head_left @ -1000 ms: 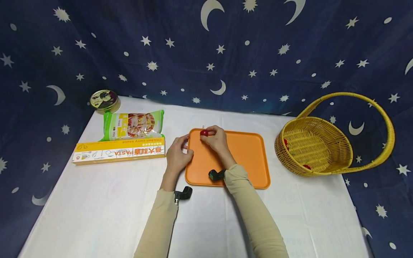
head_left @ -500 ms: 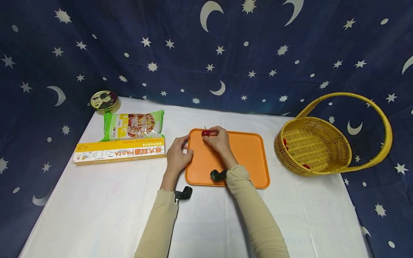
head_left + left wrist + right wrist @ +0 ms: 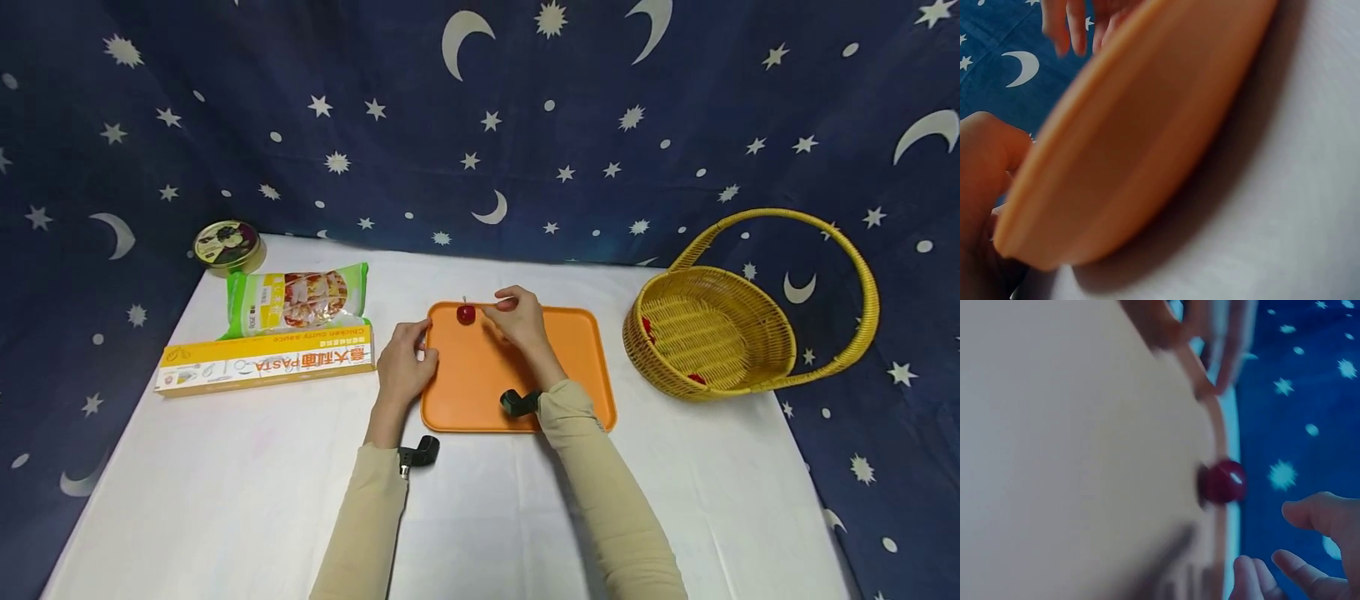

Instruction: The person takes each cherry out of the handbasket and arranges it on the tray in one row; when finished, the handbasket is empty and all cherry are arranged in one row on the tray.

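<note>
A red cherry point(image 3: 466, 314) with an upright stem sits in the far left corner of the orange tray point(image 3: 480, 375). My right hand point(image 3: 521, 323) is just right of the cherry over the tray, its thumb and fingers apart and nothing between them. The right wrist view also has the cherry point(image 3: 1224, 481) near the tray's rim, with a gap between it and the fingertips point(image 3: 1300, 512). At the tray's left edge, my left hand point(image 3: 402, 367) holds the rim between thumb and fingers. The tray wall point(image 3: 1129, 137) hides part of this hand in the left wrist view.
Right of the tray stands a yellow wicker basket point(image 3: 783, 342) with a tall handle and a few red things inside. To the left lie a pasta box point(image 3: 266, 360), a green food packet point(image 3: 300, 300) and a round tin point(image 3: 228, 246). A starry curtain point(image 3: 525, 208) hangs behind.
My right hand has let go of the cherry and moved slightly right, leaving it on the tray. My left hand keeps its place at the tray's edge. The head view has shifted a little.
</note>
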Tool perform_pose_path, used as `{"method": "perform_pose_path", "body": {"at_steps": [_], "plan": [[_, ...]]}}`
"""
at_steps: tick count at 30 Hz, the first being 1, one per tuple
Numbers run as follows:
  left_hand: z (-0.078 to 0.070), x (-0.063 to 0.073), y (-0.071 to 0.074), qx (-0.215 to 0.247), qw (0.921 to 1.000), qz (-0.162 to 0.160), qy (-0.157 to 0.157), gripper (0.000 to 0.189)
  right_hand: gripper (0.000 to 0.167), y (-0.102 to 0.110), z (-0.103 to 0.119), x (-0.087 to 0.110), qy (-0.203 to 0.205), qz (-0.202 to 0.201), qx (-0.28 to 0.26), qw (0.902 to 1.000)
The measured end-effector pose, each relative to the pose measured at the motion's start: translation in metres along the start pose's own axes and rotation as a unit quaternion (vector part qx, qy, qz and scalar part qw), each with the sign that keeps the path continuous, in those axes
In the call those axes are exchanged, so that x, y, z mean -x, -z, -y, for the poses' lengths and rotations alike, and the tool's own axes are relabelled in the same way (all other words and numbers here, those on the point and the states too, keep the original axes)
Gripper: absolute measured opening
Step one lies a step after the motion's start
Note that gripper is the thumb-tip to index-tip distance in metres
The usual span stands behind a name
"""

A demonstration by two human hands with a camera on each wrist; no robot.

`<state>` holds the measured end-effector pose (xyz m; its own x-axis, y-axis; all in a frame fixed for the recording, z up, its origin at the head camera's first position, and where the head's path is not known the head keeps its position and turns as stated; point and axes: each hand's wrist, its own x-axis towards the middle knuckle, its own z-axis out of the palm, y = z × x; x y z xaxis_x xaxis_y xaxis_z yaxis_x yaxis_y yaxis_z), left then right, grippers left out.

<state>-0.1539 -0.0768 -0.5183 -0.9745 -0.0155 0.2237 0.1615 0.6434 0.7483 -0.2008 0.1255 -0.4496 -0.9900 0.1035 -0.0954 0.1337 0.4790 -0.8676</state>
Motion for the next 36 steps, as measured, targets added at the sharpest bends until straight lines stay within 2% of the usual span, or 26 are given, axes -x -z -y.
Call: {"method": "perform_pose_path", "body": {"at_steps": [5,11,15,17,21,25,30,36], "plan": [[-0.002,-0.001,0.001,0.004,0.9999,0.006,0.014,0.051,0.035,0.047,0.006,-0.001,0.021,-0.023,0.022,0.9993],[-0.003,-0.002,0.001,0.008,0.9998,0.01,0.018,0.052,0.033,0.123,0.004,0.003,0.026,-0.07,0.015,0.9971],[-0.003,-0.003,0.001,0.01,0.9996,0.013,0.021,0.053,0.036,0.174,-0.008,0.005,0.008,-0.078,-0.004,0.9969],[-0.003,-0.003,0.001,0.011,0.9996,0.014,0.021,0.053,0.039,0.197,-0.017,0.005,-0.013,-0.069,0.0,0.9976],[-0.001,-0.002,0.0,0.012,0.9997,0.009,0.018,0.053,0.045,0.229,-0.037,0.005,-0.055,-0.032,0.02,0.9978],[0.001,-0.002,0.0,0.013,0.9998,0.003,0.013,0.052,0.049,0.247,-0.053,-0.003,-0.086,0.041,0.041,0.9946],[0.001,-0.002,-0.001,0.016,0.9999,0.004,0.004,0.051,0.049,0.261,-0.064,-0.017,-0.115,0.143,0.074,0.9802],[-0.001,0.0,0.0,0.016,0.9998,0.006,0.007,0.052,0.042,0.262,-0.071,-0.029,-0.154,0.226,0.062,0.9597]]}}
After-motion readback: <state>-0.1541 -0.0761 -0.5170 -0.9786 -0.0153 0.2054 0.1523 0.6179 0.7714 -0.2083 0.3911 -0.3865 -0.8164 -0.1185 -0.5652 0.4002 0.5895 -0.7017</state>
